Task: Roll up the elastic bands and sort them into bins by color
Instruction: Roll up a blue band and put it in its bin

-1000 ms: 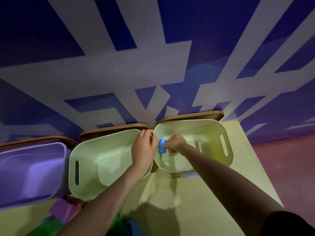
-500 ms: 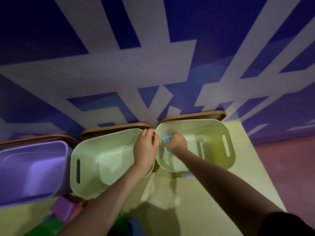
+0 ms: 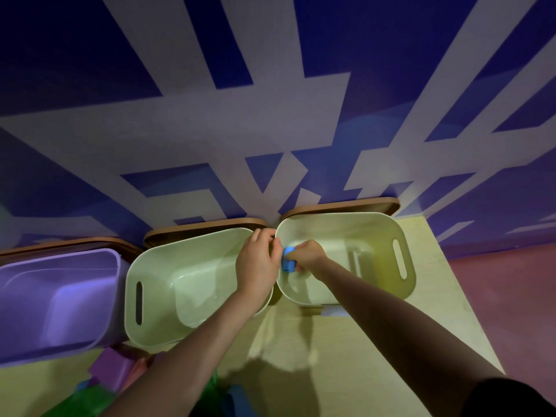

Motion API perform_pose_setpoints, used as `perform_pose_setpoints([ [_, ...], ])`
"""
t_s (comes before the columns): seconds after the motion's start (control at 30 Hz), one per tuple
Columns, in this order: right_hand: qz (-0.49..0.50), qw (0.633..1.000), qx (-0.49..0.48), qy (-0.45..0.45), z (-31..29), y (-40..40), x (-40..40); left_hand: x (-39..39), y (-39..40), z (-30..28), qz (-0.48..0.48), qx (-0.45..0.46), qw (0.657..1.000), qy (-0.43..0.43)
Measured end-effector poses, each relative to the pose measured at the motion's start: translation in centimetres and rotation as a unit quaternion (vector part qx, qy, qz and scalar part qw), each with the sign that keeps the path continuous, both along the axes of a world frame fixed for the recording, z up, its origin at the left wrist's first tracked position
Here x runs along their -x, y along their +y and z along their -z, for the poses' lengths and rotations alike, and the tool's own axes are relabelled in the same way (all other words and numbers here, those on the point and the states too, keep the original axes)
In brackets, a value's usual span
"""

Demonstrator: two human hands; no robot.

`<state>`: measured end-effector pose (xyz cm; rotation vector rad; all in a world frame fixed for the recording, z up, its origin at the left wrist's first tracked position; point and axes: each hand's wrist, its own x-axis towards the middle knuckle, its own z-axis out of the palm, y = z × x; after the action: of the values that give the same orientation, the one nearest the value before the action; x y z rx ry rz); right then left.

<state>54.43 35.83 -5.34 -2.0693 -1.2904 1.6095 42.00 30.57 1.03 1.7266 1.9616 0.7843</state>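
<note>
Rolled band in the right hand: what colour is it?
Blue. The rolled band, pinched by the right hand, shows best in the head view.

Both forearms reach forward and converge. The left hand (image 3: 258, 263) is seen from the back, fingers curled at its far tip. The right hand (image 3: 310, 254), just beside it, has fingers curled downward in a pinching grip.

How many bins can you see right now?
3: a purple bin at left, a pale green bin in the middle, another pale green bin at right. More may sit out of frame.
</note>
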Motion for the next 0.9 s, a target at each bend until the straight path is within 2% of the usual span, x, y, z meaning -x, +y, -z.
perform_pose_setpoints([
  [0.1,0.032,0.999,0.016,0.026,-0.2,-0.2,0.0,0.0,0.0,0.1,0.0,0.003,1.0,0.002],
  [0.17,0.03,0.999,-0.006,0.014,0.2,-0.2,0.3,0.0,0.0,0.2,-0.003,0.003,1.0,0.001],
  [0.3,-0.02,0.992,-0.075,-0.097,0.7,-0.3,0.2,-0.1,0.1,0.4,-0.002,0.005,1.0,-0.003],
  [0.57,-0.052,0.983,-0.081,-0.159,0.4,-0.5,0.9,-0.1,-0.1,0.1,-0.001,-0.001,1.0,0.0],
  [0.9,-0.142,0.978,-0.046,-0.145,-0.3,0.0,-0.4,0.0,-0.1,0.1,0.0,-0.002,1.0,0.007],
])
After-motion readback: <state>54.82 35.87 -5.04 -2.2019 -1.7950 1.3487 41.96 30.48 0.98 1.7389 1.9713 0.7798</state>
